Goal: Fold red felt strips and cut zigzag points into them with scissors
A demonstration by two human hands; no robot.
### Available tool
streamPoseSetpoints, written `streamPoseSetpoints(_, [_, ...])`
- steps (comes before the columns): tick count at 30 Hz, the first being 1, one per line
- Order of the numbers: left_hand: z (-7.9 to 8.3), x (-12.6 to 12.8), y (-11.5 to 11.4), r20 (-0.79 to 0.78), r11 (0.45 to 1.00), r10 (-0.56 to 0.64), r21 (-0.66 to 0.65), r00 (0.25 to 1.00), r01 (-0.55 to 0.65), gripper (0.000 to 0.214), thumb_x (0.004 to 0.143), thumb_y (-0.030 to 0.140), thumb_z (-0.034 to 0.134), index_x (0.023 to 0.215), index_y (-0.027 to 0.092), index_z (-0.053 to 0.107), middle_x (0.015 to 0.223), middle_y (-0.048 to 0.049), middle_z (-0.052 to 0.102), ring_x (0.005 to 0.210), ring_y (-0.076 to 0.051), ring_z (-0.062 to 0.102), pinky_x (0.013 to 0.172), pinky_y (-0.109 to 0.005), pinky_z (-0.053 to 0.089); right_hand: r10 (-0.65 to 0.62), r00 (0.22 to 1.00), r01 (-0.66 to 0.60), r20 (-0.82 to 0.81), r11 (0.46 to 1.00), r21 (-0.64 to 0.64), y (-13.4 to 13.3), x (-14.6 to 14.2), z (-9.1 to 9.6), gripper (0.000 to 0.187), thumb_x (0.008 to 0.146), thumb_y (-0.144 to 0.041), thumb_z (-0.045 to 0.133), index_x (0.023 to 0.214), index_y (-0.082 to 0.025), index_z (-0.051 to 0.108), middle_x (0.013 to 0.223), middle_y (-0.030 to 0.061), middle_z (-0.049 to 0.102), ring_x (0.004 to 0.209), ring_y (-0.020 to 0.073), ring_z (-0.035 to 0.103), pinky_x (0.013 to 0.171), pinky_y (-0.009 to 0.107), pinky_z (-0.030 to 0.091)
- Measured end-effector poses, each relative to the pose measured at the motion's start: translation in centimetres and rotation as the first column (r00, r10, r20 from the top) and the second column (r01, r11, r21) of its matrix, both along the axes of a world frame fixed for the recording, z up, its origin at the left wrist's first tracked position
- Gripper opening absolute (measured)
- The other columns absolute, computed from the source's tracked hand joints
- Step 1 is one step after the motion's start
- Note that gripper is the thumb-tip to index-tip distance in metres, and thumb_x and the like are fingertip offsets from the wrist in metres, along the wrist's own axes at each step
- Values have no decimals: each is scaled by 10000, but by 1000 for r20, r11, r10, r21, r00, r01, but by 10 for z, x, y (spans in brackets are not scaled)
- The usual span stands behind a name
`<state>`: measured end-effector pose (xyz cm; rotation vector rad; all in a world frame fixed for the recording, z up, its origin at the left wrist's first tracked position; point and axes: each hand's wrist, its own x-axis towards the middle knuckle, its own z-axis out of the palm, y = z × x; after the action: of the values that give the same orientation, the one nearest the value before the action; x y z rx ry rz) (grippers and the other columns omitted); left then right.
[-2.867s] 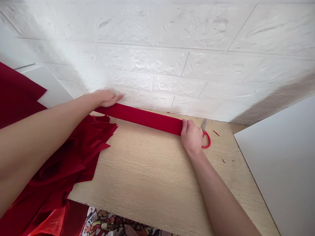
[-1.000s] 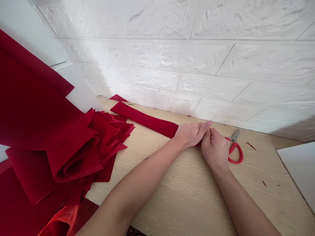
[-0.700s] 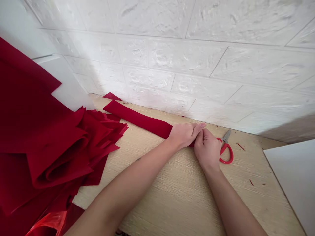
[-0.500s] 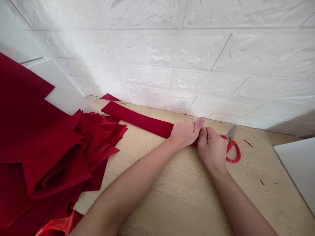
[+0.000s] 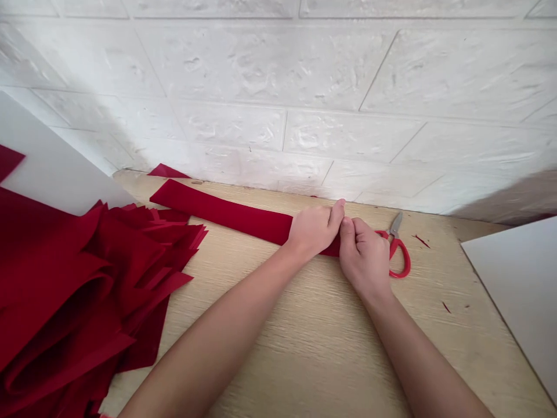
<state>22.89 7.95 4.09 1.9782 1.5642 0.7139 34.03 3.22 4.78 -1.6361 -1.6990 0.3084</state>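
White brick-pattern wall (image 5: pixel 261 69) behind the scissors (image 5: pixel 396 226), pale wood worktop (image 5: pixel 287 337) beneath them. Long red strip (image 5: pixel 230 212) lies on worktop, stretching left from near the scissors. Right hand (image 5: pixel 368 258) just left of scissors, partly hiding a handle; grip clamped on strip end. Left hand (image 5: pixel 314 231) farther left of scissors, across the strip, thumb raised; fingers hidden, can't tell if grip is clamped. Red pile (image 5: pixel 113 261) well left of scissors. Red triangle (image 5: pixel 167 172) also well left, by wall. Thin red scrap (image 5: pixel 421 241) just right of scissors, white panel (image 5: pixel 517 290) farther right.
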Motion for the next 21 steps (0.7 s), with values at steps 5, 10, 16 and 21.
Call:
streamPoseSetpoints(5, [0,-1,1,9,1000,-9,-5,1000,9,799,1043,617,141,718,170,718,737,-89,715,728,-221,652,670,-320,453,48,999,-47,2,998,-29,-4,0,2,337,990,-419,378,718,-241,468,539,-22,506,472,140,406,546,287,318])
streamPoseSetpoints(10, [4,-3,-1,-45,1000,-8,9,999,8,781,1051,589,123,819,184,750,810,-93,743,781,-231,678,696,-322,468,14,993,-12,116,1000,-18,-2,1,-3,292,983,-380,377,810,-217,547,625,31,605,496,163,468,542,291,304])
streamPoseSetpoints(16, [9,-6,-5,-190,999,-27,14,981,30,778,1043,593,99,996,190,762,915,-124,765,860,-277,715,726,-346,495,-67,967,75,246,997,-24,1,4,-9,339,1002,-380,347,866,-191,593,661,65,635,481,169,447,543,295,239])
streamPoseSetpoints(21, [10,-16,-1,-304,998,52,-4,951,-56,855,1024,632,62,1000,170,782,926,-165,764,901,-320,723,795,-400,522,-107,944,120,311,993,-21,7,7,-9,333,1016,-336,342,870,-181,598,651,61,619,474,161,414,558,308,218])
